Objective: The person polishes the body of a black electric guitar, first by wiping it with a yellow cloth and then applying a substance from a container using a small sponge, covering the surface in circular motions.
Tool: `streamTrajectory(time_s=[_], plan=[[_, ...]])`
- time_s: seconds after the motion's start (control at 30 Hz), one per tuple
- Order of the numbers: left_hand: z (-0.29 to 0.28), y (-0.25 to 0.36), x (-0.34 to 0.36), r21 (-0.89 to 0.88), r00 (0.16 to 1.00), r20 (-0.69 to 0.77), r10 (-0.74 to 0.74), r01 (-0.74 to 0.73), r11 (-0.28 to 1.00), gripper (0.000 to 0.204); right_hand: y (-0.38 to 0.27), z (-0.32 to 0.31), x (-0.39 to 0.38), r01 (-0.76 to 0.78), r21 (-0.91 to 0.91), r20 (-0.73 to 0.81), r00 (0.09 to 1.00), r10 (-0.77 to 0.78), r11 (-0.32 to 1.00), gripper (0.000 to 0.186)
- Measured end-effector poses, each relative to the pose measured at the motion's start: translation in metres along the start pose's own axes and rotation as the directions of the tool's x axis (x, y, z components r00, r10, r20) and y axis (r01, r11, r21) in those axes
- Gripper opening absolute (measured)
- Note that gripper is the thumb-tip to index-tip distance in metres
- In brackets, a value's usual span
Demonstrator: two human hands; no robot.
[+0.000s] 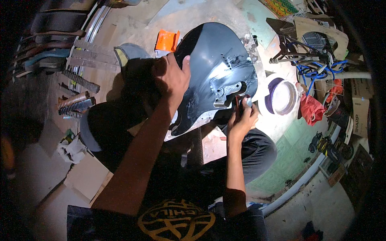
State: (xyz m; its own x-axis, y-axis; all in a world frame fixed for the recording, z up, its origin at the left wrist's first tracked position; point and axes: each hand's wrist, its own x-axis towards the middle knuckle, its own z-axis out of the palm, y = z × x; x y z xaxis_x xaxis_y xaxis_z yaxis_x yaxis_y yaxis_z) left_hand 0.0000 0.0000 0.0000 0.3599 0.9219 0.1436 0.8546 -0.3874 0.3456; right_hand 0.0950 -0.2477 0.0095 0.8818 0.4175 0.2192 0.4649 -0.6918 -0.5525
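Note:
A glossy black electric guitar body [209, 60] lies tilted in front of me, with whitish smears and wet-looking streaks on its face. A routed cavity shows near its lower right, and small holes sit above it. My left hand [172, 76] grips the body's left edge, thumb on the face and fingers partly hidden beyond the rim. At the lower right edge, beside the cavity, my right hand [243, 117] is closed around a small dark block with a reddish edge [239, 105]. Whether that block touches the body I cannot tell.
Right of the body stands a round white tub [284, 97] with a purple side. An orange piece [167, 40] lies beyond my left hand. Farther right are tangled blue cord [317, 71], a red bag [311, 109] and a cardboard box [360, 116]. Coiled springs [75, 103] lie left.

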Motion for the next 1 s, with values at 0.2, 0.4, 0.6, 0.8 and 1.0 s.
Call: streamTrajectory(time_s=[0.2,0.4,0.6,0.8,1.0], plan=[[-0.026,0.002,0.002,0.045,0.993,0.107,0.046,-0.051,0.998,0.049,0.000,0.004,0.130,0.050,-0.206,0.031,0.999,-0.045,0.977,0.050],[-0.023,0.001,0.002,-0.090,0.993,0.008,0.116,-0.114,0.989,0.043,0.063,-0.039,0.130,-0.036,0.139,-0.113,0.992,0.052,0.990,0.049],[-0.032,-0.053,0.013,-0.067,0.944,-0.330,-0.009,-0.014,0.998,0.067,0.036,-0.111,0.047,-0.497,0.816,0.266,0.776,0.572,0.295,0.057],[-0.051,-0.144,0.033,-0.137,0.897,0.125,-0.425,0.440,0.888,0.053,0.038,-0.108,0.031,-0.388,0.922,0.299,0.712,0.635,0.001,0.055],[-0.080,-0.117,0.034,-0.264,0.985,-0.034,-0.167,0.153,0.952,0.037,0.043,-0.120,0.032,-0.320,0.947,0.259,0.710,0.655,-0.027,0.057]])
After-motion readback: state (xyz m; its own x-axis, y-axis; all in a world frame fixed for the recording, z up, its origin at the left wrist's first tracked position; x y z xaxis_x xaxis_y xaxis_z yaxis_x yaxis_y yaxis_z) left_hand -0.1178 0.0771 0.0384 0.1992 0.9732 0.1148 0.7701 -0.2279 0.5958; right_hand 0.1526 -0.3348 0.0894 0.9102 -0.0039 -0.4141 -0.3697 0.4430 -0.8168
